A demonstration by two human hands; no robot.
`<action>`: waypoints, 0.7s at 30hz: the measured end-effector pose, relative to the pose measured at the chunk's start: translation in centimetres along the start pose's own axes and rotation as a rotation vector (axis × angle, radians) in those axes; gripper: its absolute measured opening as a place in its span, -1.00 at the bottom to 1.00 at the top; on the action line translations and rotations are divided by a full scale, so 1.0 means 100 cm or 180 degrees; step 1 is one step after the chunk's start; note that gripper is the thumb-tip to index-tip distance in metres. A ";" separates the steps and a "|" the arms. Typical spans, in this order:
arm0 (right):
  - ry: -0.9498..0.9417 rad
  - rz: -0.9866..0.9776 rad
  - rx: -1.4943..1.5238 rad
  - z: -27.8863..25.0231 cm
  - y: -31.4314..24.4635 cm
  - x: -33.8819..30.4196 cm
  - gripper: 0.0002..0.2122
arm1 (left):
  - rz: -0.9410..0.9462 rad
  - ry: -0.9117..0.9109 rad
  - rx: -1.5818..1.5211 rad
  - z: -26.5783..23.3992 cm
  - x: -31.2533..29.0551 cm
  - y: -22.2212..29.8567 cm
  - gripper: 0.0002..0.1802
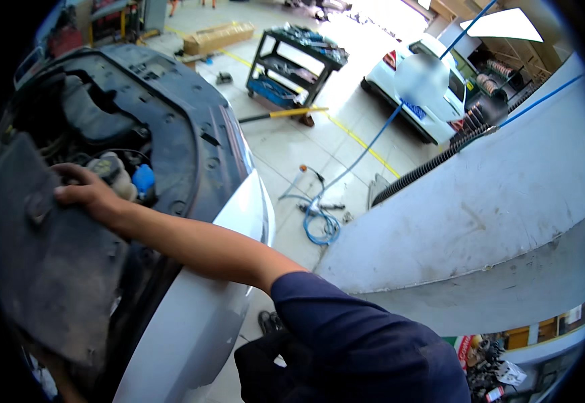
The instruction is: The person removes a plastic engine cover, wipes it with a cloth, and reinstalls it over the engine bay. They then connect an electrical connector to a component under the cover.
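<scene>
A broad, flat, dark grey panel (51, 269) slants over the open engine bay (98, 114) of a white car (185, 329), near a rounded blue plastic cap (143, 179). The right hand (90, 193) grips its edge, thumb against the face; the left forearm (65, 381) shows below (that hand is hidden, so I can't tell its fingers). Beyond, a black tool cart (280, 66) stands on pale floor tiles (272, 141).

A vehicle repair workshop is indicated: an engine bay (98, 117) is exposed, a white car (384, 85) is parked on tiled floor (276, 148) marked with yellow lines (356, 138), and tools (306, 39) are carried within a black cart's (308, 55) top edges.
</scene>
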State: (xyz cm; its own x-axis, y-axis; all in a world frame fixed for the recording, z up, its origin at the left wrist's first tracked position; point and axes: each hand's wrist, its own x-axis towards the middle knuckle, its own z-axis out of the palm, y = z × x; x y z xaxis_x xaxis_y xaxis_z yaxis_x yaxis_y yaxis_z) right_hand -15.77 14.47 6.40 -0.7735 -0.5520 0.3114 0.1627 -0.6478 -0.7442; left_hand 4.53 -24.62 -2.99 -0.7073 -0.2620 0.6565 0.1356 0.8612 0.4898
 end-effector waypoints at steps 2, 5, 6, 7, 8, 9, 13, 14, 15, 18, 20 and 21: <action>0.0035 -0.0088 0.0182 0.000 -0.035 -0.034 -0.32 | -0.0087 0.0005 -0.0120 0.040 0.008 0.040 0.12; -0.0109 -0.0260 -0.0021 0.040 -0.059 -0.057 -0.35 | 0.0039 -0.0077 -0.0033 0.010 0.004 0.054 -0.02; -0.0068 -0.0347 0.0015 0.051 -0.074 -0.068 -0.34 | 0.0609 -0.0109 0.0124 0.005 0.007 0.008 -0.09; 0.0079 -0.0448 0.0006 0.051 -0.090 -0.086 -0.33 | 0.0712 -0.0341 0.0098 0.018 0.010 0.008 -0.18; 0.0199 -0.0568 0.0006 0.052 -0.108 -0.105 -0.33 | 0.0817 -0.0558 0.0095 0.025 0.014 0.008 -0.26; 0.0308 -0.0677 0.0057 0.049 -0.128 -0.129 -0.31 | 0.0473 -0.0975 -0.0042 0.030 0.018 0.041 -0.35; 0.1188 -0.0267 0.0540 0.010 -0.174 -0.261 -0.51 | 0.0479 -0.1475 -0.0808 0.060 0.029 0.107 -0.53; 0.1356 -0.0311 0.0701 0.012 -0.175 -0.309 -0.58 | 0.0797 -0.1519 -0.0388 0.059 0.037 0.108 -0.55; 0.1641 -0.0468 0.0534 0.007 -0.171 -0.369 -0.56 | 0.0632 -0.1996 0.0133 0.055 0.046 0.125 -0.57; 0.2493 -0.0179 0.0210 0.036 -0.129 -0.563 -0.51 | 0.1604 -0.0836 0.0078 0.063 0.070 0.117 -0.59; 0.2720 -0.0535 0.0721 0.073 -0.062 -0.715 -0.50 | 0.1547 -0.0212 0.0127 0.071 0.054 0.154 -0.62; 0.2614 -0.0874 0.1218 0.096 -0.020 -0.782 -0.50 | 0.1456 0.0072 0.0108 0.063 0.041 0.176 -0.64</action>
State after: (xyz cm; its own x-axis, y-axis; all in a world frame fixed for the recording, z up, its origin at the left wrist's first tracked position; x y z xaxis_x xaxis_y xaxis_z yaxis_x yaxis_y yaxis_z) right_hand 50.32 53.87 -10.79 -0.9802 0.0932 -0.1749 -0.0120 -0.9089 -0.4169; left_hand -0.32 -7.76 4.74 -0.5647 0.1393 0.8134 0.4073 0.9043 0.1280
